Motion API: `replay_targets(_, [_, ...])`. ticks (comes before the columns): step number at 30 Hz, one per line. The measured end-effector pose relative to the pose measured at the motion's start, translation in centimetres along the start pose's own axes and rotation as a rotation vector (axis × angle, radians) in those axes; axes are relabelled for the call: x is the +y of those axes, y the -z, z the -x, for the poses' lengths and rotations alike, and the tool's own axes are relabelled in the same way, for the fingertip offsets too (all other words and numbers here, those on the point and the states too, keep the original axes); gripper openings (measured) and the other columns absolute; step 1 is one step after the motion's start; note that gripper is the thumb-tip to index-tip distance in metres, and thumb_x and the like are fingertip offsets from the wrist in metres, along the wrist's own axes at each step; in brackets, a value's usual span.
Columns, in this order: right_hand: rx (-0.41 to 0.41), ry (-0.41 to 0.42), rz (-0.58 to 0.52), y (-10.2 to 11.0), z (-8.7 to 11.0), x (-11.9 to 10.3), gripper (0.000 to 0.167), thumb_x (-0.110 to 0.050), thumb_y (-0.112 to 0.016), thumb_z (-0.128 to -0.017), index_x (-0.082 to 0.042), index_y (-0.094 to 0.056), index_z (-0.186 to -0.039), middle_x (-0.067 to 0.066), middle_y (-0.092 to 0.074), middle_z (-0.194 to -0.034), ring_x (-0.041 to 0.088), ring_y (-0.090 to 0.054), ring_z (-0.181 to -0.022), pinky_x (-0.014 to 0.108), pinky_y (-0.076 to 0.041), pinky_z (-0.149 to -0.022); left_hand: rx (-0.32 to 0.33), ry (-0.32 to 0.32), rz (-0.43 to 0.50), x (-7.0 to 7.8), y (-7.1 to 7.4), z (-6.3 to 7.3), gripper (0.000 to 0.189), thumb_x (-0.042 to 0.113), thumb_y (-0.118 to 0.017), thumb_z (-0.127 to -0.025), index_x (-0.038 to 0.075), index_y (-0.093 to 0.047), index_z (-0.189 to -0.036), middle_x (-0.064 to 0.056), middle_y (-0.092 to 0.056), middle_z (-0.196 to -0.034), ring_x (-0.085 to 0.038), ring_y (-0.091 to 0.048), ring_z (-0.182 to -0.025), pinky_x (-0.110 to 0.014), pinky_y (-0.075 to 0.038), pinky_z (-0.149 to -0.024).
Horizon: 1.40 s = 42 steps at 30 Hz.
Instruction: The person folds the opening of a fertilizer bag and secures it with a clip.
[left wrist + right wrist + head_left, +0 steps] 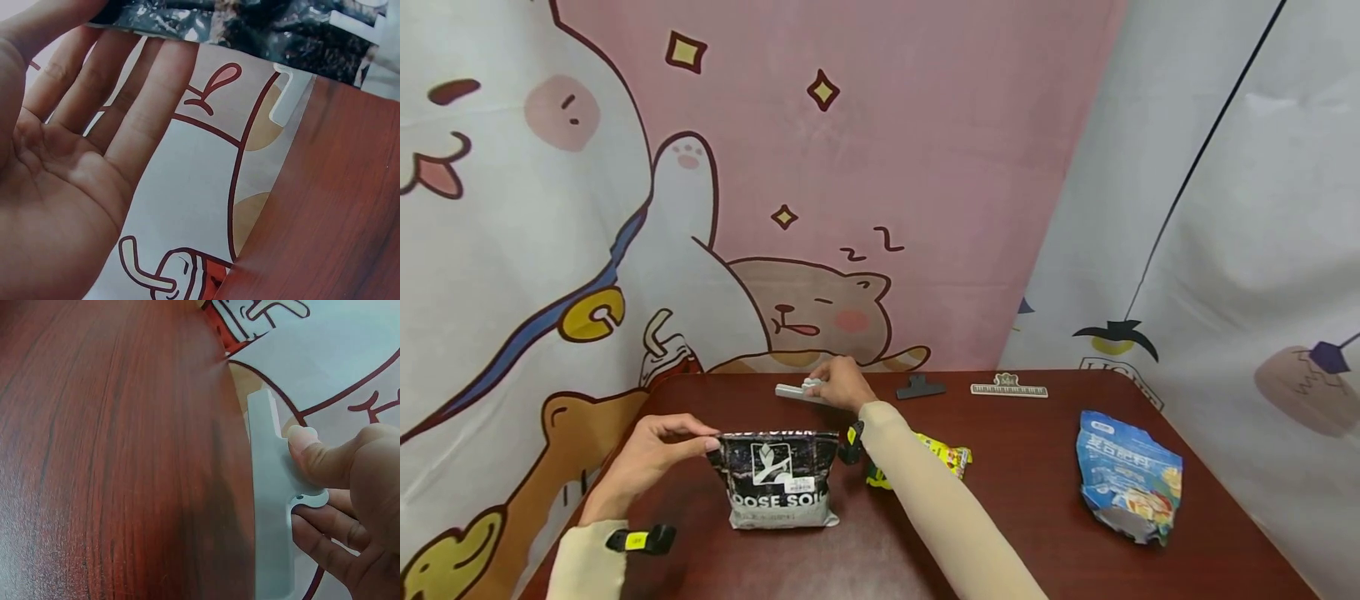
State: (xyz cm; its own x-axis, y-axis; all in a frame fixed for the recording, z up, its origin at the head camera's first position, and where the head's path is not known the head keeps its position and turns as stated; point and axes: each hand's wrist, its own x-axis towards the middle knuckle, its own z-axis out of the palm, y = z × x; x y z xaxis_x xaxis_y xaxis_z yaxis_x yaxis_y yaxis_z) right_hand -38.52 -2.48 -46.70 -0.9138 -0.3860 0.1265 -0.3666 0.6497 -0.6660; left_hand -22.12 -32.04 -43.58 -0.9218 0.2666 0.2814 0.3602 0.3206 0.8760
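Note:
A black soil bag [782,483] stands upright on the dark red table [1015,533], its top folded over. My left hand [700,440] pinches the bag's top left corner; in the left wrist view its fingers [156,81] lie fairly straight against the bag's upper edge [250,25]. My right hand [822,385] reaches past the bag to the table's far edge and grips a long grey clip [792,392]. The right wrist view shows the thumb [305,442] on one side of that grey clip [272,506] and curled fingers on the other.
A black clip [920,387] and a pale piano-patterned clip [1009,389] lie along the far edge. A yellow-green packet [953,456] sits partly under my right forearm. A crumpled blue snack bag [1127,479] lies at the right. Cartoon cloth backdrops close off the table's sides.

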Motion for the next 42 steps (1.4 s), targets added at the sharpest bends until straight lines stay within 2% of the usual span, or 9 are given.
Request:
replay_targets(6, [0.018,0.058,0.009,0.4,0.4,-0.7,0.016,-0.024,-0.088,-0.083,-0.018,-0.083,-0.097,-0.004,-0.078,-0.098,0.007,-0.066,-0.075,0.021,-0.054,-0.064,0.010,0.009,-0.002,0.0,-0.1,0.1,0.012,0.004,-0.075,-0.092,-0.001,-0.078,-0.102,0.005,-0.077,-0.089,-0.013,-0.069,-0.077,-0.030,-0.058,-0.068])
replay_targets(10, [0.038,0.045,0.005,0.8,0.7,-1.0,0.011,-0.023,-0.088,-0.082,-0.020,-0.083,-0.090,-0.007,-0.077,-0.102,0.006,-0.065,-0.075,0.021,-0.053,-0.064,0.011,0.017,0.001,0.1,-0.1,0.1,0.012,0.005,-0.074,-0.092,-0.001,-0.077,-0.103,0.005,-0.077,-0.090,-0.013,-0.069,-0.078,-0.030,-0.059,-0.069])
replay_targets(16, [0.050,0.022,-0.001,1.6,1.4,-1.3,0.007,-0.023,-0.087,-0.083,-0.022,-0.082,-0.086,-0.006,-0.078,-0.096,0.007,-0.065,-0.077,0.023,-0.054,-0.067,0.012,0.033,0.008,0.1,-0.1,0.0,0.013,0.006,-0.075,-0.092,-0.001,-0.078,-0.103,0.005,-0.078,-0.092,-0.014,-0.070,-0.080,-0.030,-0.059,-0.070])
replay_targets(26, [0.077,0.065,-0.022,3.5,2.7,-2.0,0.005,-0.024,-0.085,-0.085,-0.020,-0.082,-0.086,-0.006,-0.076,-0.082,0.007,-0.064,-0.070,0.025,-0.053,-0.065,0.022,0.031,-0.019,-0.1,-0.1,0.0,0.012,0.007,-0.075,-0.092,0.001,-0.078,-0.102,0.005,-0.078,-0.092,-0.014,-0.070,-0.081,-0.031,-0.059,-0.071])
replay_targets(33, [0.105,0.120,-0.041,5.1,3.7,-2.4,0.006,-0.024,-0.084,-0.086,-0.019,-0.082,-0.088,-0.006,-0.076,-0.087,0.007,-0.064,-0.069,0.025,-0.054,-0.064,0.027,0.027,-0.038,0.1,-0.2,-0.2,0.012,0.009,-0.076,-0.092,0.003,-0.079,-0.102,0.005,-0.078,-0.092,-0.013,-0.070,-0.082,-0.031,-0.059,-0.071])
replay_targets(42, [0.141,0.185,-0.042,6.3,4.9,-3.1,0.005,-0.022,-0.083,-0.088,-0.018,-0.082,-0.090,-0.005,-0.076,-0.087,0.005,-0.063,-0.068,0.023,-0.052,-0.063,0.023,0.029,-0.018,-0.1,0.0,0.0,0.012,0.007,-0.075,-0.092,0.000,-0.078,-0.102,0.006,-0.078,-0.092,-0.013,-0.070,-0.081,-0.030,-0.059,-0.070])
